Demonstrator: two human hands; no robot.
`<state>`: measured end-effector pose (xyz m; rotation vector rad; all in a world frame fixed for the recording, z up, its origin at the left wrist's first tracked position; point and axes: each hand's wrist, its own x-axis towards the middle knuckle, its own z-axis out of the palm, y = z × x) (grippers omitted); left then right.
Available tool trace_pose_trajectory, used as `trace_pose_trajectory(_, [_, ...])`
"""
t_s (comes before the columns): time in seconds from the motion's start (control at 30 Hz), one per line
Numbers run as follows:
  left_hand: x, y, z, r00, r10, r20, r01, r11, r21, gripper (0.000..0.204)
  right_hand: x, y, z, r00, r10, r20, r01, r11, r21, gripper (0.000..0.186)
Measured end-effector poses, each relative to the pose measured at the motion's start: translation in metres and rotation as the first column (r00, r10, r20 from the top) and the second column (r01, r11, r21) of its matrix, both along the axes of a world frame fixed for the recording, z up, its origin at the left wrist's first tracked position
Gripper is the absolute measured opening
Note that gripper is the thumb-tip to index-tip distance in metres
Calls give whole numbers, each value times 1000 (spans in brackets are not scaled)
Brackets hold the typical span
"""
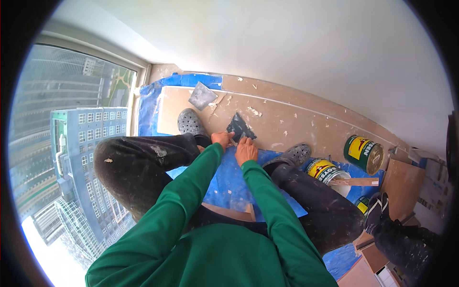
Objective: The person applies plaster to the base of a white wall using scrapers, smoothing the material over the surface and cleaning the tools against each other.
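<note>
My left hand point(222, 138) and my right hand point(246, 150) are close together in front of me, low over the brown board point(277, 119). Between and just beyond them lies a dark, nearly square sheet point(240, 126) with pale smears, perhaps sandpaper. The fingers of both hands are closed at its near edge, and the fingertips are partly hidden. Farther off to the left, a grey square sheet point(202, 96) lies flat on the board, apart from my hands. Pale flakes point(255, 112) are scattered on the board around the sheets.
My clog-clad feet point(191, 122) flank the hands. On the right stand an open paint can point(327, 171) with a wooden stick point(356, 182) and a green can point(363, 154). Another person's dark-clad leg point(399, 248) is at lower right. Blue sheeting point(229, 186) covers the floor; a window point(86, 119) is left.
</note>
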<state>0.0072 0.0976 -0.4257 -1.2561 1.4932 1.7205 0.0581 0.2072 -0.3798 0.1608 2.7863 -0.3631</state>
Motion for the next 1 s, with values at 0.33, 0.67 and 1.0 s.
trace_pose_trajectory(0.33, [-1,1,-13,995,-94,-23,89,981,-172,21,-13,4,-6,979,203,-27,-191,954,231,18])
trace_pose_trajectory(0.67, [-1,3,-2,993,-114,-12,112,986,-123,20,-32,16,-8,982,187,-38,-173,955,240,21])
trace_pose_trajectory(1.0, [6,-4,-13,991,-86,-100,85,996,-18,12,-27,-11,-12,949,280,-145,-235,935,267,19])
